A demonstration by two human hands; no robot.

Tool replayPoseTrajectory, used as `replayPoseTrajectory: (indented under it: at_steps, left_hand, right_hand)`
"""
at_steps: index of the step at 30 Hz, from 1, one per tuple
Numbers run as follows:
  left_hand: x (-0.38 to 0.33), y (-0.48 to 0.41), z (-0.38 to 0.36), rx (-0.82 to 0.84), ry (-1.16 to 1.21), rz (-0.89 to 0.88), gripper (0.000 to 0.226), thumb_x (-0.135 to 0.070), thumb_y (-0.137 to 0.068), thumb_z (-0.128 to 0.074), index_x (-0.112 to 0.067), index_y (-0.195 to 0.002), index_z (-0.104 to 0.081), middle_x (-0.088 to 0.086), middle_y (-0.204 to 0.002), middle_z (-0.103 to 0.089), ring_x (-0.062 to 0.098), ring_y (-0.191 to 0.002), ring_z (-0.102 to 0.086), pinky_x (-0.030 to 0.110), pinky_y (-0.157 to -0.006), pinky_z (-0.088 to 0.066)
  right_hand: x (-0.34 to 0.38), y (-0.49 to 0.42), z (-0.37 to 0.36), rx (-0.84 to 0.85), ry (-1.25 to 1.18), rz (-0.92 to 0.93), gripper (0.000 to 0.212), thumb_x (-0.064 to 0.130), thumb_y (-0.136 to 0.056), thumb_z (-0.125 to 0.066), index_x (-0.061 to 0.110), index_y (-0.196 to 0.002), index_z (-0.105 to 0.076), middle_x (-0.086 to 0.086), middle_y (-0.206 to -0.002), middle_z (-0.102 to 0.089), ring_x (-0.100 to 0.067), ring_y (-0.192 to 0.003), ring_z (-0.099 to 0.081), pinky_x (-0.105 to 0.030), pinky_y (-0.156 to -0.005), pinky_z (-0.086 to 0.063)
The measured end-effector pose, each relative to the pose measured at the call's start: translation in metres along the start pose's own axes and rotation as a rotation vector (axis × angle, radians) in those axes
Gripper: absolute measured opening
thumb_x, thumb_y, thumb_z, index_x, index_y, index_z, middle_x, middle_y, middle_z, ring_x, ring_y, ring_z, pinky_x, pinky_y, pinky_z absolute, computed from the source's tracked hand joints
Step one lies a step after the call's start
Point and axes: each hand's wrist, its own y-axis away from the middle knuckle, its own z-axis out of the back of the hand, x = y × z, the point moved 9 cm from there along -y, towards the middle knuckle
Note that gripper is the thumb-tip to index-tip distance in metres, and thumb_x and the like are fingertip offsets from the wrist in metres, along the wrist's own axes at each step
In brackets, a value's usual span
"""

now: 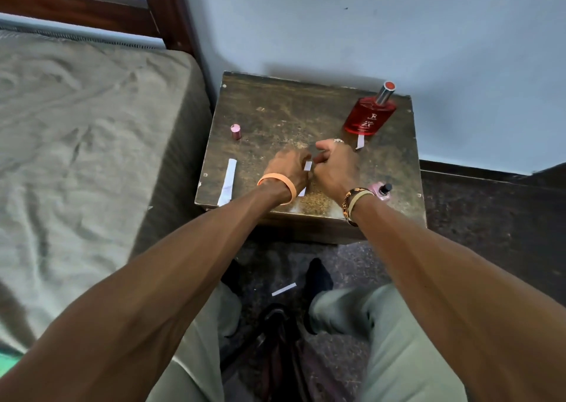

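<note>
Both my hands meet over the middle of a small dark wooden side table. My left hand, with an orange band on the wrist, and my right hand, with a ring and patterned bracelets, hold a narrow white paper strip between them. Most of the strip is hidden by my fingers; its lower end shows near my left wrist. A second white paper strip lies on the table's left front. A third white strip lies by the red bottle.
A red perfume bottle with a silver cap stands at the table's back right. A small pink cap stands at the left. A pink bottle sits behind my right wrist. A bed is on the left. Another paper strip lies on the floor.
</note>
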Motion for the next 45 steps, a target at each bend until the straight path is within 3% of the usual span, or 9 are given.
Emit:
replayPoseTrajectory:
  at_steps: [2, 7, 10, 14, 20, 25, 34, 40, 45]
  left_hand:
    - [0.000, -0.002, -0.007, 0.029, -0.004, -0.003, 0.023, -0.019, -0.082, -0.064, -0.023, -0.104, -0.069, 0.004, -0.082, -0.059, 0.029, -0.081, -0.063, 0.029, -0.061, -0.040]
    - [0.008, -0.006, -0.013, 0.002, 0.041, 0.046, 0.022, -0.035, -0.082, -0.069, -0.036, -0.105, -0.069, 0.006, -0.098, -0.064, 0.025, -0.076, -0.064, 0.033, -0.064, -0.051]
    - [0.011, -0.006, -0.009, -0.035, 0.076, 0.069, 0.017, -0.028, -0.080, -0.075, -0.025, -0.097, -0.072, 0.000, -0.093, -0.068, 0.018, -0.077, -0.061, 0.028, -0.064, -0.045]
    - [0.019, -0.005, -0.006, -0.061, 0.165, 0.124, 0.005, -0.016, -0.080, -0.072, -0.021, -0.080, -0.070, -0.003, -0.087, -0.070, 0.015, -0.080, -0.064, 0.030, -0.073, -0.053]
    - [0.020, 0.001, 0.006, -0.075, 0.264, 0.131, 0.009, -0.016, -0.083, -0.070, -0.023, -0.078, -0.066, -0.002, -0.089, -0.070, 0.016, -0.088, -0.061, 0.027, -0.079, -0.049]
    - [0.018, 0.014, 0.030, -0.121, 0.362, 0.160, 0.006, -0.016, -0.083, -0.072, -0.020, -0.080, -0.069, -0.006, -0.081, -0.068, 0.005, -0.073, -0.058, 0.006, -0.060, -0.037]
    - [0.020, 0.033, 0.038, -0.104, 0.223, 0.172, 0.012, -0.015, -0.081, -0.071, -0.017, -0.094, -0.070, 0.002, -0.092, -0.072, 0.021, -0.091, -0.066, 0.029, -0.084, -0.052]
    - [0.023, 0.018, 0.015, -0.030, 0.133, 0.133, 0.029, -0.021, -0.083, -0.072, -0.019, -0.111, -0.069, 0.003, -0.103, -0.073, 0.021, -0.100, -0.066, 0.034, -0.088, -0.052]
    - [0.019, 0.010, -0.002, 0.052, 0.007, 0.018, 0.030, -0.027, -0.083, -0.071, -0.029, -0.113, -0.067, 0.000, -0.114, -0.068, 0.022, -0.101, -0.064, 0.039, -0.085, -0.054]
  right_hand:
    - [-0.005, 0.002, -0.003, 0.001, -0.022, -0.006, 0.061, -0.007, -0.074, -0.058, 0.011, -0.132, -0.060, -0.008, -0.117, -0.071, -0.022, -0.114, -0.063, -0.035, -0.100, -0.049]
    - [-0.015, 0.005, -0.005, -0.009, -0.088, -0.021, 0.056, -0.003, -0.076, -0.064, 0.010, -0.130, -0.059, -0.005, -0.103, -0.074, -0.019, -0.104, -0.066, -0.032, -0.094, -0.051]
    - [-0.022, 0.005, -0.004, -0.031, -0.133, -0.055, 0.056, 0.001, -0.076, -0.066, 0.013, -0.130, -0.059, 0.000, -0.097, -0.074, -0.016, -0.097, -0.067, -0.030, -0.089, -0.050]
    - [-0.025, 0.004, -0.005, -0.039, -0.159, -0.057, 0.048, 0.004, -0.080, -0.062, 0.015, -0.127, -0.061, 0.006, -0.092, -0.072, -0.013, -0.094, -0.067, -0.036, -0.091, -0.054]
    - [-0.022, 0.008, -0.006, 0.065, -0.227, -0.040, 0.041, 0.003, -0.078, -0.069, 0.014, -0.118, -0.066, 0.000, -0.097, -0.073, -0.018, -0.091, -0.070, -0.042, -0.084, -0.059]
    - [-0.014, 0.018, -0.002, 0.104, -0.279, -0.063, 0.041, 0.000, -0.078, -0.076, 0.014, -0.115, -0.064, -0.004, -0.092, -0.071, -0.020, -0.086, -0.071, -0.036, -0.078, -0.059]
    - [-0.010, 0.030, 0.007, 0.024, 0.060, -0.021, 0.031, 0.011, -0.083, -0.067, 0.017, -0.113, -0.069, -0.001, -0.107, -0.072, -0.020, -0.097, -0.068, -0.041, -0.086, -0.058]
    - [-0.015, 0.025, 0.001, 0.008, 0.088, -0.019, 0.014, 0.022, -0.078, -0.080, 0.018, -0.087, -0.070, 0.003, -0.088, -0.070, -0.016, -0.085, -0.066, -0.034, -0.076, -0.055]
    - [-0.029, 0.017, -0.014, 0.113, 0.073, -0.049, 0.024, 0.026, -0.070, -0.088, 0.019, -0.075, -0.066, 0.005, -0.075, -0.069, -0.011, -0.073, -0.065, -0.028, -0.063, -0.052]
